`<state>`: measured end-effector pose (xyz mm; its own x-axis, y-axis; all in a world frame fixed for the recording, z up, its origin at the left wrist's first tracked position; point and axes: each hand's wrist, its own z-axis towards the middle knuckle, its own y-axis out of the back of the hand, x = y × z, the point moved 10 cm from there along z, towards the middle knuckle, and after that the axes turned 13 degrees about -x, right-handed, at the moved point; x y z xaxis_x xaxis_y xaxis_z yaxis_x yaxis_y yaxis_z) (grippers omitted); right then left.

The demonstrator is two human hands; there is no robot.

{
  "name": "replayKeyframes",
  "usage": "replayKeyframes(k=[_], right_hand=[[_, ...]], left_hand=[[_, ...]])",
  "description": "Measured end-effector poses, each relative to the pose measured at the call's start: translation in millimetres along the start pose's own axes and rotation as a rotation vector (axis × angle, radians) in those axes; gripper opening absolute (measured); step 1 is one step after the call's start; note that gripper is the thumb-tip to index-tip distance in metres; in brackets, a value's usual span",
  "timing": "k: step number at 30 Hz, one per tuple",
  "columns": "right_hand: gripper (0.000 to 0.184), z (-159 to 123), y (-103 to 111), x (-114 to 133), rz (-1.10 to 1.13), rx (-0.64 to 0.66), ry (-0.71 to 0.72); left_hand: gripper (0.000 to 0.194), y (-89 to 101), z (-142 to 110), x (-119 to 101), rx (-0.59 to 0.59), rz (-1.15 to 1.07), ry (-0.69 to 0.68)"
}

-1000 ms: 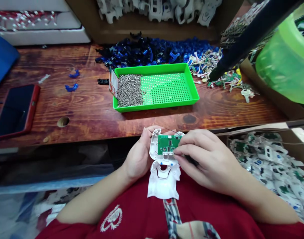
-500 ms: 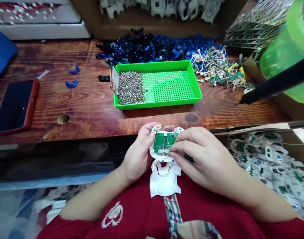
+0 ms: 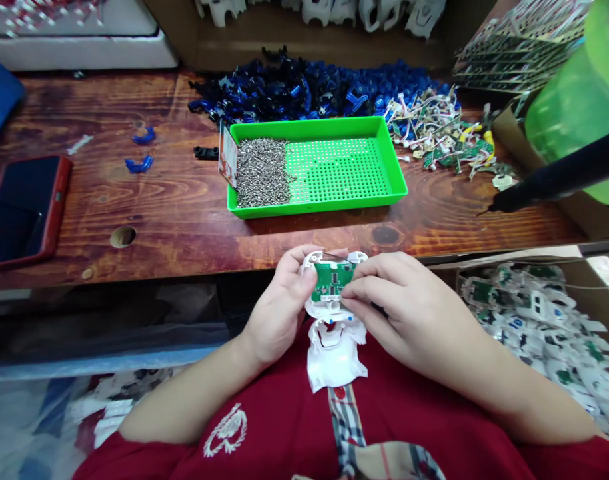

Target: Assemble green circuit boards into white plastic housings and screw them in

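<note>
Below the table's front edge I hold a white plastic housing (image 3: 333,350) with a small green circuit board (image 3: 331,279) seated in its upper part. My left hand (image 3: 277,312) wraps round the housing's left side, thumb on the board's edge. My right hand (image 3: 409,313) is closed over the right side, its fingertips pinching the board. A thin dark wire arcs over the top of the housing.
A green tray (image 3: 379,160) holding a heap of small screws (image 3: 261,172) sits on the wooden table (image 3: 159,207). Behind it lie blue plastic parts (image 3: 309,87) and wired boards (image 3: 439,133). A red phone (image 3: 22,210) lies left. A black tool (image 3: 559,177) hangs at right above a box of white housings (image 3: 539,320).
The hanging black tool swung from over the table's middle-right out to the right edge. My hands and the housing stayed nearly put, and my fingers closed further over the board.
</note>
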<state>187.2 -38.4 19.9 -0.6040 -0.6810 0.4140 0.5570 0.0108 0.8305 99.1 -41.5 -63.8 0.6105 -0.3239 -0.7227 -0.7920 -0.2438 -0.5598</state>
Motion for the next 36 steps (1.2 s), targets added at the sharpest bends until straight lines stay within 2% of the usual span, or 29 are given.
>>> replayKeyframes(k=[3, 6, 8, 10, 11, 13, 16, 22, 33, 36], right_hand=[[0.016, -0.3, -0.2, -1.8, 0.037, 0.038, -0.023], [0.013, -4.2, 3.2, -8.5, 0.124, 0.026, -0.087], [0.019, -9.3, 13.0, -23.7, 0.204, -0.087, -0.217], [0.029, -20.6, 19.2, -48.0, 0.324, -0.212, -0.435], [0.033, -27.9, 15.5, -59.1, 0.411, -0.227, -0.552], [0.038, -40.1, -7.6, -69.4, 0.634, -0.113, -0.746], [0.036, -47.8, -38.9, -60.8, 0.887, 0.125, -0.880], [0.027, -40.9, -46.4, -56.7, 1.010, 0.127, -0.949], [0.022, -34.4, -44.6, -54.0, 1.039, 0.031, -0.895], [0.024, -31.4, -44.4, -54.5, 1.106, -0.031, -0.888]], left_hand=[[0.041, 0.0, -2.1, 5.0, -0.018, 0.059, 0.053], [0.042, 2.7, -4.0, 14.7, -0.060, 0.113, 0.162], [0.039, 4.8, -5.0, 18.0, -0.082, 0.140, 0.213], [0.039, 4.8, -5.6, 17.8, -0.076, 0.161, 0.228], [0.039, 4.2, -6.0, 17.3, -0.064, 0.170, 0.230], [0.040, 2.4, -7.3, 16.3, -0.028, 0.183, 0.229], [0.042, 1.6, -9.0, 13.1, -0.005, 0.196, 0.204], [0.051, 1.1, -10.9, 7.6, -0.006, 0.245, 0.183], [0.051, 3.6, -10.6, -0.8, -0.082, 0.290, 0.117], [0.049, 6.1, -9.1, 6.1, -0.087, 0.224, 0.166]])
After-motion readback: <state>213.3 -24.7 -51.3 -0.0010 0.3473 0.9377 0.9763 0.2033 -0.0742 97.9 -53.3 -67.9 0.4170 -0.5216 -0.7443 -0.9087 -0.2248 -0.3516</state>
